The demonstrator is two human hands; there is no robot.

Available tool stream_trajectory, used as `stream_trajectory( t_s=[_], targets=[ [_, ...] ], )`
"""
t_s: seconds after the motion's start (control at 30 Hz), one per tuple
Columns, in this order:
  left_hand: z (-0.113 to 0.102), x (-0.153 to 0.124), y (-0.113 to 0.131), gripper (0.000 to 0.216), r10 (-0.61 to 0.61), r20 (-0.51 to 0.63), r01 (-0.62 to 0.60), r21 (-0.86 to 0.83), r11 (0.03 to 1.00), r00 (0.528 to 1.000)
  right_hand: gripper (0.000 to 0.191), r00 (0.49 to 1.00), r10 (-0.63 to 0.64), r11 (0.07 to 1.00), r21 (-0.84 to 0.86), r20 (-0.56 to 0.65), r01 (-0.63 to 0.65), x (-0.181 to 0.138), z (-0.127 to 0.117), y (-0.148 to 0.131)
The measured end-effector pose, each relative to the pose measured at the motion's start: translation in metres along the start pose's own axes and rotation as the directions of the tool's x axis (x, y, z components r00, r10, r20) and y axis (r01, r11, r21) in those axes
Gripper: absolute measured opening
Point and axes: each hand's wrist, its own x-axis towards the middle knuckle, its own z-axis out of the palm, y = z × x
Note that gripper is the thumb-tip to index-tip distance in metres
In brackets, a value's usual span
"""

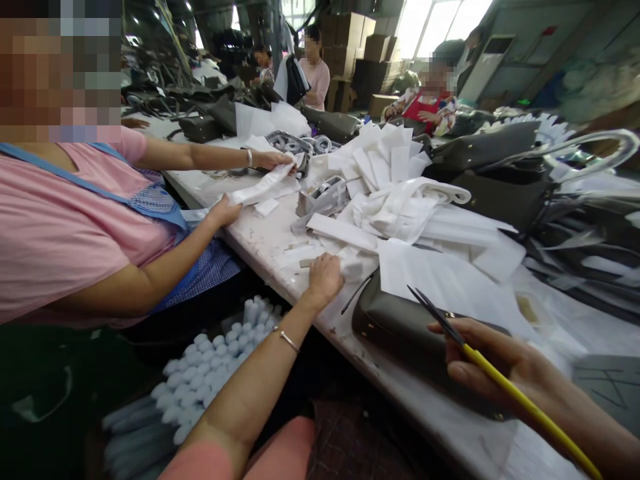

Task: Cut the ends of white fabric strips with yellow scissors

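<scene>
My left hand [326, 277] reaches forward onto the white worktable [260, 233], its fingers curled on a small white paper piece [350, 265] at the edge of a paper heap. My right hand [495, 360] is closed on yellow-handled scissors [500, 383], whose dark blades point up and left over a dark grey handbag [400, 327] lying in front of me. A white paper sheet [440, 280] covers part of the bag.
A co-worker in pink at my left holds a long white strip [265, 188] in both hands. A heap of white paper strips [395, 193] fills the table's middle. More grey bags [500, 173] lie right. White tubes [200, 380] stand below the table. Other people sit at the far end.
</scene>
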Motion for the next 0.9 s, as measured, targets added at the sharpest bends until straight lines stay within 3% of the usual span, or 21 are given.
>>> stream_trajectory(
  t_s=[0.1,0.2,0.43,0.63,0.8,0.9],
  targets=[
    [0.018,-0.013,0.02,0.03,0.002,-0.035,-0.001,0.033,0.999,0.999,0.05,1.0,-0.024,0.999,-0.027,-0.015,0.024,-0.003,0.0,0.002],
    [0.018,-0.015,0.02,0.033,0.005,-0.017,-0.005,-0.014,1.0,1.0,0.048,0.998,-0.053,0.995,-0.083,-0.026,0.051,-0.007,0.0,-0.003],
    [-0.021,0.007,-0.028,0.038,0.101,0.15,-0.033,-0.397,0.917,0.984,0.046,0.996,-0.078,0.992,-0.103,-0.053,0.072,-0.017,0.003,-0.008],
    [-0.049,-0.007,-0.079,0.061,0.058,0.217,0.113,-0.696,0.709,0.974,0.051,0.998,-0.048,0.999,0.012,-0.045,0.049,-0.012,0.009,0.01],
    [-0.055,-0.036,-0.111,0.08,-0.06,0.301,0.303,-0.897,0.323,0.952,0.049,1.0,-0.021,1.0,-0.022,0.023,0.022,-0.007,0.018,0.011],
    [-0.052,-0.047,-0.122,0.079,-0.069,0.329,0.336,-0.917,0.213,0.942,0.047,0.998,-0.054,0.996,-0.069,0.04,0.057,-0.003,0.023,0.006]
  ],
)
